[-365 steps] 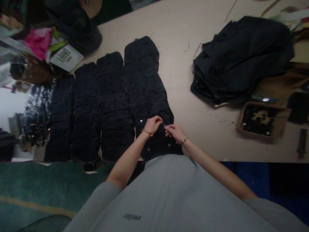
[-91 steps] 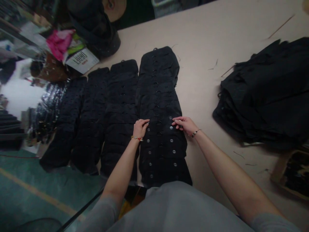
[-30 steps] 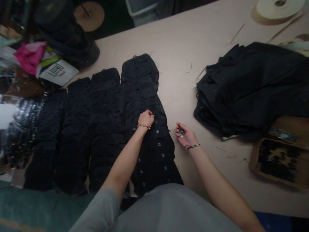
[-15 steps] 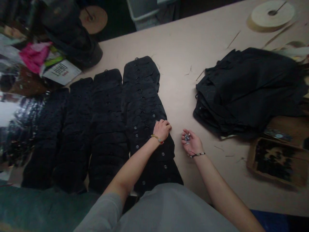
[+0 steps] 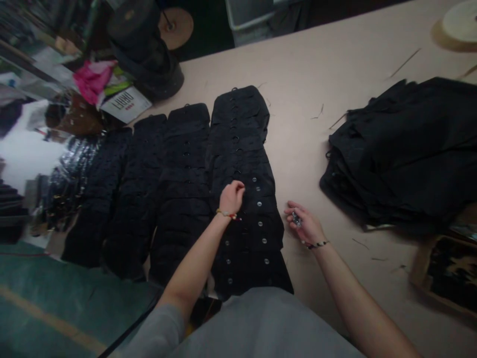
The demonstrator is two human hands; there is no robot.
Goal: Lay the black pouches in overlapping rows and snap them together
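Observation:
My left hand [image 5: 231, 197] is over the rightmost row of overlapping black fabric pieces [image 5: 242, 114], fingertips pinched together near its middle; anything between them is too small to make out. Round metal snaps [image 5: 260, 204] dot the right side of that row, with a few more lower on its left. To the right of the row, my right hand [image 5: 305, 223] is turned palm up above the table, its fingers curled around several small shiny metal pieces [image 5: 296, 219].
More rows of black pieces [image 5: 186, 169] lie to the left. On the right are a heap of black fabric [image 5: 406, 154] and a cardboard box [image 5: 421, 268] of dark parts. A black roll [image 5: 149, 59], a white carton [image 5: 125, 105] and a pale spool [image 5: 462, 22] stand farther back.
The view has shifted, so most things appear farther right. My left hand has moved left across the row, away from its right edge. My right hand still holds the metal pieces.

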